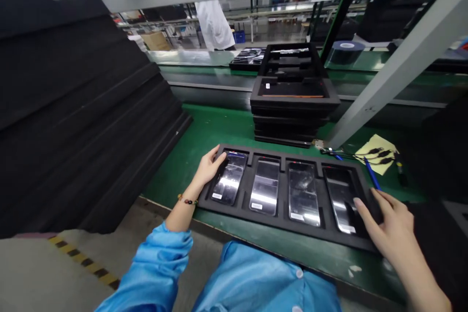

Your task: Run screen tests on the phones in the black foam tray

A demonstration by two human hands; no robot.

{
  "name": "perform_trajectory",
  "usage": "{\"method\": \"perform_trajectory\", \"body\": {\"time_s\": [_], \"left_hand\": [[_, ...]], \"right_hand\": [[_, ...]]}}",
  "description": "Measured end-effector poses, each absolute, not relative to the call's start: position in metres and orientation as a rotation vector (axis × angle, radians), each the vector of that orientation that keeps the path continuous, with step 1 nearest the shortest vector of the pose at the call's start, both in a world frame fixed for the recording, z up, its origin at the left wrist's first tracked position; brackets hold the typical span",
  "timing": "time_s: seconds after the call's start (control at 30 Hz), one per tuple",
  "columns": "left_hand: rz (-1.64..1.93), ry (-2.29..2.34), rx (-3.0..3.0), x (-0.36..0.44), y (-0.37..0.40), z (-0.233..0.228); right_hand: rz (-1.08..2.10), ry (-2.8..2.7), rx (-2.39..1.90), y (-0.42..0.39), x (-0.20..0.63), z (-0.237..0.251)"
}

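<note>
A black foam tray (245, 190) lies across the bench near its front edge. Each of its several slots holds a dark, glossy phone-like panel with a small white label at the lower end: leftmost (230, 178), then two middle panels (264, 186) (303, 192), then the rightmost one (340, 197). My left hand (207, 169) grips the tray's left end, thumb over the rim by the leftmost panel. At the opposite end, my right hand (391, 224) holds the right rim, its thumb reaching over the rightmost panel.
Behind the tray stands a stack of black foam trays (292, 107). Black foam sheets (80, 107) pile high on the left. A slanted grey post (395, 73) rises at right, near a yellow paper (376, 153) with cables and a blue pen (372, 174).
</note>
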State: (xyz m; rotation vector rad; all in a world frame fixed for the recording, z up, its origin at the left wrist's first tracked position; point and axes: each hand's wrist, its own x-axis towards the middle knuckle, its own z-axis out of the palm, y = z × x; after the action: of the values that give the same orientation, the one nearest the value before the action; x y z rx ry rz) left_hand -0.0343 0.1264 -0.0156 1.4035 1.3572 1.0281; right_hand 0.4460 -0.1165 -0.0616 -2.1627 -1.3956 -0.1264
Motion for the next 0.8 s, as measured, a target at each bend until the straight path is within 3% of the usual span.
{"method": "perform_trajectory", "body": {"time_s": [0.1, 0.2, 0.33, 0.8], "left_hand": [[0.988, 1.405, 1.685, -0.027, 0.115, -0.006], [0.682, 1.547, 2.211, -0.023, 0.082, 0.006], [0.439, 1.841, 2.424, -0.009, 0.042, 0.01], [0.758, 1.851, 2.175, 0.008, 0.036, -0.011]], "right_hand": [[-0.064, -1.498, -2.107, -0.119, 0.422, -0.049], [-0.043, -1.476, -2.215, -0.122, 0.392, -0.036], [-0.045, -1.342, -2.304, -0.12, 0.369, -0.026], [-0.048, -1.335, -2.262, -0.108, 0.358, -0.03]]}}
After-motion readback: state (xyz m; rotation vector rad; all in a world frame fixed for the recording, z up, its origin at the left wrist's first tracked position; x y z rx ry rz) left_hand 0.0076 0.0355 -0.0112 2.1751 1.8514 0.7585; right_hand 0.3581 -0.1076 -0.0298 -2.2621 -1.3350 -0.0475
